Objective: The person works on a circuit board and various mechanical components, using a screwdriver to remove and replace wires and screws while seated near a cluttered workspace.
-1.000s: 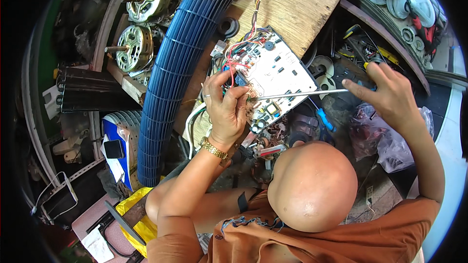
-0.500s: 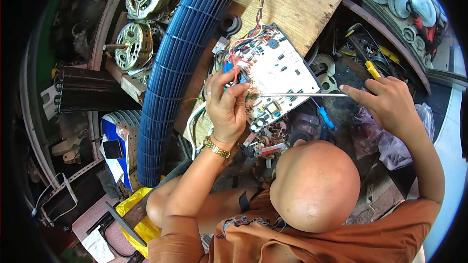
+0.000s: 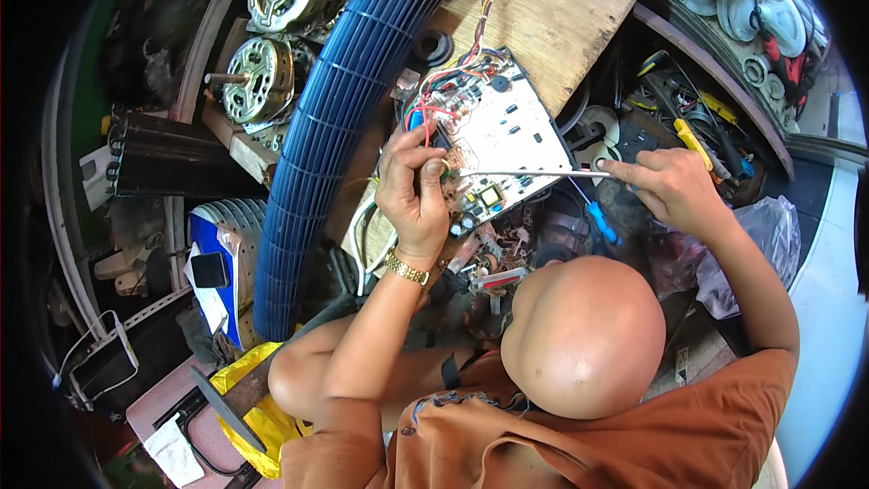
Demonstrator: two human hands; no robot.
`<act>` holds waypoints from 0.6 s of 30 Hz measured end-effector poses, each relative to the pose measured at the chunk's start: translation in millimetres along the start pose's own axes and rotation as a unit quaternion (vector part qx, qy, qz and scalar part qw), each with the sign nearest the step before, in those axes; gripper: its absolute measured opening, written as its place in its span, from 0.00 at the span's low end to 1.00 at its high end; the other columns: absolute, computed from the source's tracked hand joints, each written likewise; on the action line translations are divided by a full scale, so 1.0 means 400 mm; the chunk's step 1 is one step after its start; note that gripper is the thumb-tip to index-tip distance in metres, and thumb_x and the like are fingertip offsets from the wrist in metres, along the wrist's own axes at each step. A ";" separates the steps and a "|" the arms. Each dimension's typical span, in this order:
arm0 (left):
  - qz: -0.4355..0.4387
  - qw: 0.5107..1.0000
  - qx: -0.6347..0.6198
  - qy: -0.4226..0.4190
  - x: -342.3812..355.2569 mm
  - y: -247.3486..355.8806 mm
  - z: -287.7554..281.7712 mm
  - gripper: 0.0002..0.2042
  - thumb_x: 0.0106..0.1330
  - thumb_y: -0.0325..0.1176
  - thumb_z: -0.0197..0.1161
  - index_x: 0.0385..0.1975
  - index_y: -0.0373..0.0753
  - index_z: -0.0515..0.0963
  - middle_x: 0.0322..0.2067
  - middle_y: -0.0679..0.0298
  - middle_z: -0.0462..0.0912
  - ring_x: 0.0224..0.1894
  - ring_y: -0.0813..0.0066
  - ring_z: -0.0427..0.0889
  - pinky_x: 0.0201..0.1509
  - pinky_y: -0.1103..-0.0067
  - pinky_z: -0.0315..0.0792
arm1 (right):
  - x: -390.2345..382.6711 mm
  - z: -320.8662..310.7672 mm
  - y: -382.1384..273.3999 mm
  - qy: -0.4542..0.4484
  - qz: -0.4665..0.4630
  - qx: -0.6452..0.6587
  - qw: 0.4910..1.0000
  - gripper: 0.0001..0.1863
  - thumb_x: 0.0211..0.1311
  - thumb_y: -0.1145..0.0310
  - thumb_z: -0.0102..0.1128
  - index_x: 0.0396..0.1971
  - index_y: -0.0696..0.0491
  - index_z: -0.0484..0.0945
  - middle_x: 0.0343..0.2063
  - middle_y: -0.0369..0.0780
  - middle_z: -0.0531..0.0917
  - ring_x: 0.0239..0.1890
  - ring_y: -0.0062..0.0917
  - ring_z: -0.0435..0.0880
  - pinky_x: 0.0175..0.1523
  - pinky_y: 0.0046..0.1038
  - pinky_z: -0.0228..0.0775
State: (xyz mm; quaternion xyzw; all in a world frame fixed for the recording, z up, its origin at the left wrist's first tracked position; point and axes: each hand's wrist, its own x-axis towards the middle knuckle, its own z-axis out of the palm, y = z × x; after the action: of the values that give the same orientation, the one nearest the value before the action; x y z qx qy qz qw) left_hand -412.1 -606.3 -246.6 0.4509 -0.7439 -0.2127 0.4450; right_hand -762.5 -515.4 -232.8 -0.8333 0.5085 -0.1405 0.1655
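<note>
My left hand (image 3: 415, 183) is closed at the left edge of a white circuit board (image 3: 507, 140), its thumb and fingers pinched among wires and small parts. What sits between its fingertips is hidden. My right hand (image 3: 674, 186) grips a long, thin, metal-shafted tool (image 3: 534, 173), index finger stretched along it. The shaft lies across the board, its pale tip close to my left fingertips; its handle is hidden in my palm. Red and other coloured wires (image 3: 444, 91) run from the board's upper left toward a long blue slatted fan cylinder (image 3: 348, 109).
A wooden board (image 3: 561, 9) lies beyond the circuit board. Two motors (image 3: 258, 77) with protruding shafts stand at the upper left. A blue-handled screwdriver (image 3: 601, 222), loose scrap parts (image 3: 493, 249) and clear plastic bags (image 3: 751, 244) are near my right arm. A yellow-handled tool (image 3: 693, 143) lies behind my right hand.
My right hand has come left, nearer the circuit board, so less of the tool's shaft shows. The left hand keeps its pinch at the board's edge. The whole view has shifted slightly.
</note>
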 end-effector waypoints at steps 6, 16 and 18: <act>0.000 0.998 -0.046 0.029 -0.001 0.010 0.005 0.05 0.72 0.28 0.62 0.34 0.34 0.80 0.49 0.51 0.86 0.54 0.57 0.83 0.62 0.66 0.74 | -0.008 0.071 0.045 -0.079 0.031 0.181 0.980 0.27 0.54 0.70 0.71 0.57 0.41 0.83 0.32 0.42 0.88 0.28 0.37 0.85 0.32 0.35 0.73; -0.008 0.992 0.004 -0.129 0.046 0.019 -0.087 0.03 0.68 0.27 0.66 0.38 0.39 0.85 0.65 0.51 0.72 0.67 0.55 0.71 0.70 0.64 0.66 | -0.045 -0.045 -0.043 0.043 0.074 0.172 0.981 0.17 0.59 0.64 0.68 0.49 0.45 0.86 0.29 0.39 0.85 0.33 0.38 0.85 0.37 0.36 0.75; 0.032 0.972 0.191 -0.136 0.054 0.067 -0.098 0.05 0.63 0.30 0.71 0.37 0.48 0.88 0.62 0.57 0.72 0.64 0.54 0.67 0.67 0.63 0.65 | -0.060 -0.091 -0.061 0.053 0.126 0.126 0.983 0.15 0.60 0.64 0.67 0.48 0.45 0.87 0.28 0.38 0.84 0.32 0.38 0.84 0.36 0.37 0.74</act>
State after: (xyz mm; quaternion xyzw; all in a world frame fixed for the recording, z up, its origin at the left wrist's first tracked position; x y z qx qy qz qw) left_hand -395.8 -608.2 -197.1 0.4703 -0.8383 -0.1121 0.2519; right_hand -768.5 -488.3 -191.2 -0.7262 0.5958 -0.2251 0.2588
